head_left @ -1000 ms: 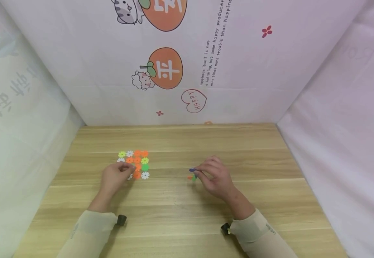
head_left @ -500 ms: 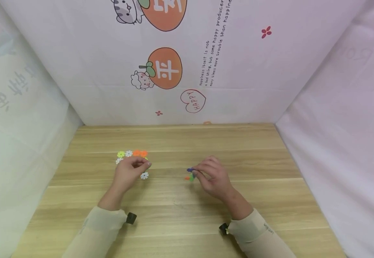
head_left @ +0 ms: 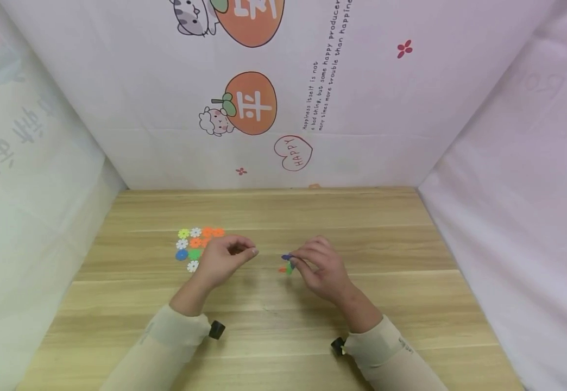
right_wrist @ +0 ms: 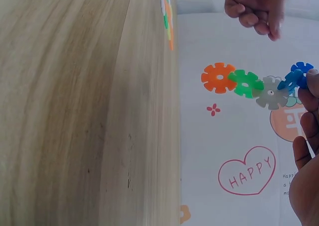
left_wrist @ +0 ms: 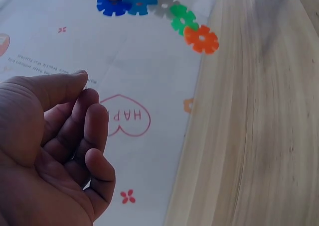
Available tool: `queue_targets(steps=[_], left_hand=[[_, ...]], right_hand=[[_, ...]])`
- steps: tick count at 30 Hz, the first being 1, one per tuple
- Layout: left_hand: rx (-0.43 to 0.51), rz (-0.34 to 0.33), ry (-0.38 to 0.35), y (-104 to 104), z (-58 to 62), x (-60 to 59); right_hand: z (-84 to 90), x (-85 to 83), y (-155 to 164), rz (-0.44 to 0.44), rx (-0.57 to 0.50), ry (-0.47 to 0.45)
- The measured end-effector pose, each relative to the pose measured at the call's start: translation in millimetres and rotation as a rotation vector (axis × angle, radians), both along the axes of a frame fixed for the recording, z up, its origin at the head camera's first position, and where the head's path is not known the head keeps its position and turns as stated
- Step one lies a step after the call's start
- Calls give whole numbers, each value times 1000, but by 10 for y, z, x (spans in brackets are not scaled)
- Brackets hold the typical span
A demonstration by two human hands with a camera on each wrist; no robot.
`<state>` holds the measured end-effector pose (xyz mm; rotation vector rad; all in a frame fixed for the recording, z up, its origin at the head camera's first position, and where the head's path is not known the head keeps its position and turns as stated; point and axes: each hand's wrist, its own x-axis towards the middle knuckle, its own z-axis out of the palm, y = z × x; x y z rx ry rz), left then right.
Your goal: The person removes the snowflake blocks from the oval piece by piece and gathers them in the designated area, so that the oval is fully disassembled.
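Note:
My right hand (head_left: pixel 322 269) pinches the dark blue end of a chain of interlocking snowflake discs (left_wrist: pixel 182 21), held above the table. From there the chain runs through lighter blue, clear grey and green to an orange disc (right_wrist: pixel 219 77). My left hand (head_left: pixel 222 260) hovers a short way left of the chain, apart from it. Its fingers curl loosely, and the left wrist view shows nothing between thumb and fingertips. Behind it, loose snowflake discs (head_left: pixel 195 243) in orange, white, yellow, green and blue lie in rows on the table; the hand hides some of them.
A wood-grain table (head_left: pixel 273 347) spreads beneath both hands. A white printed cloth (head_left: pixel 361 108) rises along its back edge, with more cloth at both sides. Each wrist wears a small black camera, such as the left wrist's camera (head_left: pixel 217 329).
My left hand has moved right, from over the rows of discs toward the chain, uncovering the discs at the left. The right hand keeps its grip on the chain almost in place.

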<state>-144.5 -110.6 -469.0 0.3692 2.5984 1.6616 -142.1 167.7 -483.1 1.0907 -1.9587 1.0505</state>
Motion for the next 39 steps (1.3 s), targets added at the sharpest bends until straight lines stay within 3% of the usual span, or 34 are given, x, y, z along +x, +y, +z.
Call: queue_targets(steps=[22,39], left_hand=[[33,-149,37,341,49,3],[53,-176,50,402,48,32]], right_hand=[[23,-24,-27,-1,30,-4],[4,-22,-63,7,57,-26]])
